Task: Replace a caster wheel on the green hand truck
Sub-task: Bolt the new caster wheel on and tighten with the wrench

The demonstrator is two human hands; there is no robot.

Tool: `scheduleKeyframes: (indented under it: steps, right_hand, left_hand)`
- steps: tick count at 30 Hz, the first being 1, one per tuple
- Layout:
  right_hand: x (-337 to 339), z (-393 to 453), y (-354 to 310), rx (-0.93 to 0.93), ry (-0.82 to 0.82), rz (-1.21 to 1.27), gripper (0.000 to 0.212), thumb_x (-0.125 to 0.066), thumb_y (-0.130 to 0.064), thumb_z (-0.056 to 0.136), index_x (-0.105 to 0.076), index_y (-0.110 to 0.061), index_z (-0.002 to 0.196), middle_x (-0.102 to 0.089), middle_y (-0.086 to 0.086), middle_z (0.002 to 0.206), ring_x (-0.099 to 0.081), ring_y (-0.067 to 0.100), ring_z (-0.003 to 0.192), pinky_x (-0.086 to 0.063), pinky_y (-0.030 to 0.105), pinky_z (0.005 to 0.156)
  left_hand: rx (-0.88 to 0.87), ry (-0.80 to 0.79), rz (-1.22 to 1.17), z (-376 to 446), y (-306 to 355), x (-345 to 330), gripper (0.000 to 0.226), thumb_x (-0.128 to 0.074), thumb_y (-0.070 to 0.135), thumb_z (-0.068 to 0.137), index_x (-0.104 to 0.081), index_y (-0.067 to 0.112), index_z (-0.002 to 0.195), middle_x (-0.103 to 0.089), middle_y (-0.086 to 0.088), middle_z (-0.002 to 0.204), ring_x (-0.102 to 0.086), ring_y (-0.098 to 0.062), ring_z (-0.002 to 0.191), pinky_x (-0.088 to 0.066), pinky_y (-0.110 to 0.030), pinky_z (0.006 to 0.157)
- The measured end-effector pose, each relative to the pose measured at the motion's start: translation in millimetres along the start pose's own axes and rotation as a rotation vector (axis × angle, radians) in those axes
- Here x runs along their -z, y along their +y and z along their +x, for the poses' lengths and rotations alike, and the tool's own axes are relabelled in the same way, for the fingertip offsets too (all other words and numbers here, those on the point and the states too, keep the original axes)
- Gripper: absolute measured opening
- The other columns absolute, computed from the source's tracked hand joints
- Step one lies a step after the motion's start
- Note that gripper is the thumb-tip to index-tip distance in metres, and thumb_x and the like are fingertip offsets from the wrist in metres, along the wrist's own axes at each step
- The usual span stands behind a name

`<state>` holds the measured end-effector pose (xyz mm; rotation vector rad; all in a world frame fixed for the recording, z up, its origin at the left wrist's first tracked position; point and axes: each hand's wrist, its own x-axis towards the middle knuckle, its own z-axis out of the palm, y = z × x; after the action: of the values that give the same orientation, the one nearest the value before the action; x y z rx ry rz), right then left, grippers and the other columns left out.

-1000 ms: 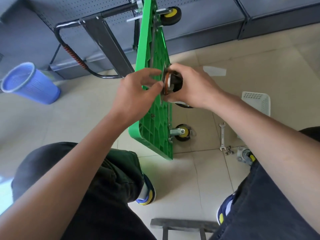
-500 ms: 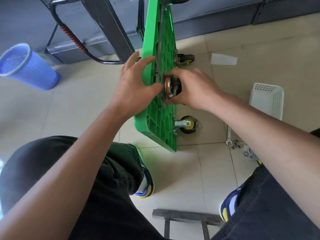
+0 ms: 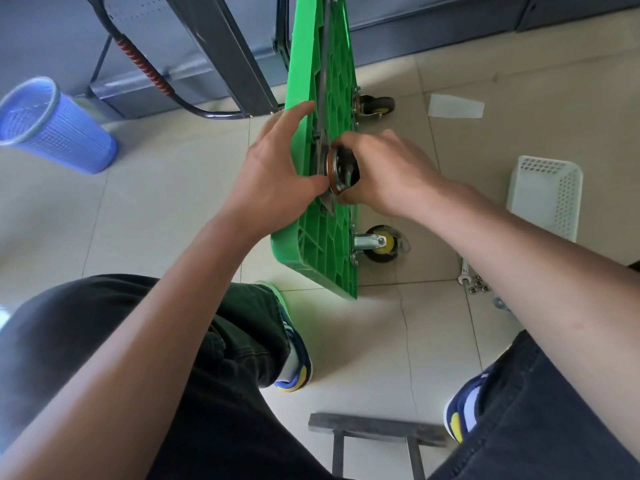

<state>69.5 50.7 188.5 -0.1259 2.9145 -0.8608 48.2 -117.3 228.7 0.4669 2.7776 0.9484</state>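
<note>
The black caster wheel with its round metal swivel plate (image 3: 341,171) sits against the ribbed underside of the green plastic hand truck deck (image 3: 325,237), which stands on edge on the tiled floor. The right hand (image 3: 388,171) curls its fingers around the caster; the left hand (image 3: 273,171) spreads its fingers over the deck's edge, thumb at the plate. With the small steel nuts (image 3: 479,285) and open-ended wrench (image 3: 463,270) lying well apart, I judge a slackened grip could drop the caster or tip the deck.

One head-worn wide-angle view looks steeply down, close over the arms, toward the floor (image 3: 173,209).
</note>
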Motion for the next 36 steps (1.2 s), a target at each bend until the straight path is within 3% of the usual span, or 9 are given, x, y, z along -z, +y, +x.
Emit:
scheduleKeyframes:
  steps: [2,6,16,22,30,36]
  right_hand:
    - [-1.0,0.4,-1.0,0.004,0.0,-0.011,0.067,-0.087,-0.04,0.077,-0.058,-0.019,0.134,-0.067,0.004,0.107,-0.06,0.026,0.086,-0.036,0.028,0.06]
    - [-4.1,3.6,-1.5,-0.008,-0.019,-0.04,0.064,-0.087,-0.036,0.078,-0.058,-0.02,0.133,-0.069,0.008,0.112,-0.064,0.031,0.099,-0.039,0.031,0.067]
    - [-2.9,6.2,-4.1,-0.006,-0.02,-0.011,0.074,-0.09,-0.037,0.075,-0.057,-0.023,0.14,-0.07,0.01,0.118,-0.067,0.033,0.1,-0.055,0.037,0.079]
    - [-1.2,7.6,-3.6,0.032,0.016,-0.058,0.07,-0.088,-0.036,0.077,-0.057,-0.025,0.139,-0.07,0.01,0.118,-0.067,0.033,0.099,-0.042,0.031,0.07]
    - [-10.0,12.5,-1.3,0.017,0.002,0.009,0.075,-0.089,-0.043,0.074,-0.058,-0.028,0.14,-0.07,0.007,0.119,-0.068,0.032,0.103,-0.048,0.031,0.074]
    - [-13.9,15.2,-2.2,0.045,0.006,0.001,0.064,-0.086,-0.054,0.074,-0.065,-0.027,0.129,-0.071,0.006,0.107,-0.067,0.031,0.09,-0.043,0.031,0.065]
  left_hand:
    - [0.008,0.002,0.007,0.3,-0.4,-0.3,0.085,-0.074,0.009,0.076,-0.04,0.03,0.151,-0.052,0.005,0.14,-0.055,-0.017,0.121,-0.044,-0.027,0.099]
    - [0.022,-0.005,-0.004,0.4,-0.9,0.7,0.086,-0.071,0.008,0.073,-0.04,0.033,0.15,-0.055,-0.001,0.138,-0.058,-0.026,0.121,-0.05,-0.044,0.103]
    - [0.029,0.01,0.005,2.3,-4.0,0.8,0.087,-0.07,0.009,0.072,-0.042,0.034,0.15,-0.059,0.0,0.136,-0.06,-0.027,0.119,-0.051,-0.045,0.1]
    - [0.022,0.029,-0.003,2.9,-5.6,-0.6,0.085,-0.071,0.01,0.072,-0.043,0.034,0.149,-0.059,0.001,0.136,-0.06,-0.025,0.119,-0.051,-0.042,0.099]
    - [0.033,0.035,-0.008,0.9,-3.0,-0.2,0.086,-0.065,0.016,0.067,-0.044,0.038,0.147,-0.061,0.002,0.134,-0.063,-0.027,0.114,-0.055,-0.049,0.093]
    - [0.047,0.026,-0.044,-1.4,0.7,1.9,0.088,-0.061,0.02,0.062,-0.046,0.04,0.147,-0.064,0.005,0.129,-0.069,-0.02,0.089,-0.058,-0.047,0.079]
